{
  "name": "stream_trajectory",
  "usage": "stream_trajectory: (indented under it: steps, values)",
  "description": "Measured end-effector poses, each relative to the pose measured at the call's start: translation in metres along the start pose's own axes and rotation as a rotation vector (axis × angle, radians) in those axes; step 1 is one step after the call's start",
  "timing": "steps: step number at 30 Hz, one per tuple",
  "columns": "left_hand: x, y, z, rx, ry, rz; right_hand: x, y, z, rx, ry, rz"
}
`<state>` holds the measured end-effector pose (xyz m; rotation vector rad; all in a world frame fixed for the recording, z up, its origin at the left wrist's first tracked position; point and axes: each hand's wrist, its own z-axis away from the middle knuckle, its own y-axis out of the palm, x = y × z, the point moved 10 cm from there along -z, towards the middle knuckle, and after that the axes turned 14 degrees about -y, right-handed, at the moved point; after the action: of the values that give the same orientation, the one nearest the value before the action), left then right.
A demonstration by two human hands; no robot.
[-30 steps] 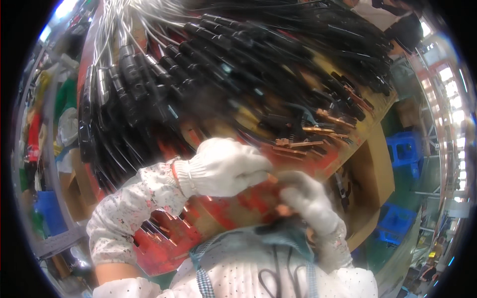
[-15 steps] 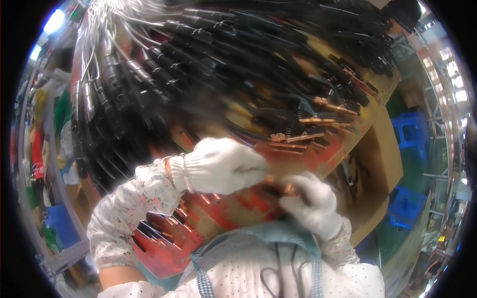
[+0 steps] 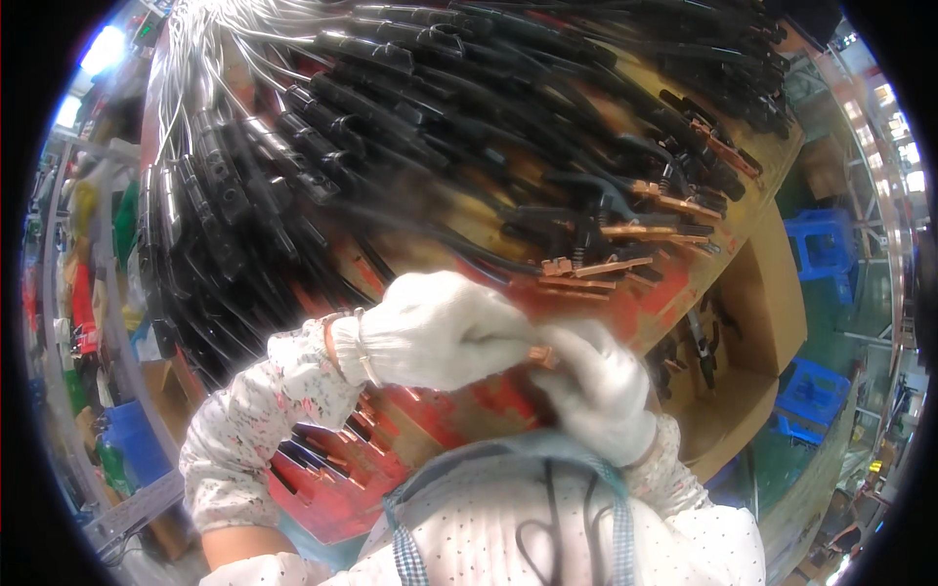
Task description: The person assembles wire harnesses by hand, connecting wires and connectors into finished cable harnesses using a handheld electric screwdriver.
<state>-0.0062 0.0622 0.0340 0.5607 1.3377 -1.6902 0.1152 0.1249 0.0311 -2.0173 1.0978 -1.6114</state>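
My left hand, in a white knitted glove, is closed with its fingers pressed together. A small copper-coloured metal piece shows at its fingertips; most of it is hidden. Close against that piece, my right hand, also gloved, has its fingers curled and slightly blurred. What it holds is hidden. Just beyond the hands lie welding electrode holders with black handles and copper jaws. Thin dark rods with copper ends lie on the red worktop beside my left forearm.
Many black handles on grey-white cables cover the far and left side of the worktop. An open cardboard box stands at the right edge, with a few dark parts inside. Blue plastic stools stand on the green floor beyond it.
My right hand has moved up and left, closer to my left hand. The copper pieces seen apart between the hands now appear as one spot. My left hand stays almost in place.
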Motion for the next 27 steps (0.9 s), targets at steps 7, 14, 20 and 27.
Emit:
stream_trajectory:
  steps: [7,14,20,27]
  values:
    - [0.002,0.006,0.0,0.014,-0.045,-0.046,0.007,0.0,-0.01,0.085,-0.19,0.196]
    - [0.009,0.012,0.001,0.088,-0.2,-0.056,0.021,0.012,-0.014,0.17,-0.396,0.312]
    - [0.02,0.012,0.004,0.12,-0.355,-0.019,0.014,0.016,-0.017,0.097,-0.376,0.258]
    - [0.02,0.018,0.006,0.2,-0.367,-0.175,0.029,0.016,-0.021,0.07,-0.479,0.283]
